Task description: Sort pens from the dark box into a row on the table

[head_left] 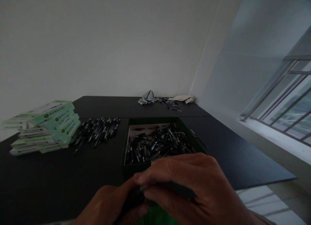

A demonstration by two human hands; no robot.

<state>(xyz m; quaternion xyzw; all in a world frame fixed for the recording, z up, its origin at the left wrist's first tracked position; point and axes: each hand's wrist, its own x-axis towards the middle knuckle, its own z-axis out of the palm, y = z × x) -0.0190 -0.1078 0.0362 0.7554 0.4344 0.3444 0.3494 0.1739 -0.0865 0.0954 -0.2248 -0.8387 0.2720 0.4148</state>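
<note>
Both of my hands are close together at the near edge of a dark green box. Thumb and fingers of my right hand are pinched, with a small greyish piece showing at their tips. My left hand is curled right beside it, its fingertips meeting the right ones. What the left fingers hold is in shadow and partly hidden. Inside the box, many loose black pens lie in a jumble. Something bright green shows below my hands.
Stacked pale green and white cartons stand at the left on the black table. Next to them lies a row of pens. Farther back are a grey cloth, a cream cloth and more pens. One pen lies right of the box.
</note>
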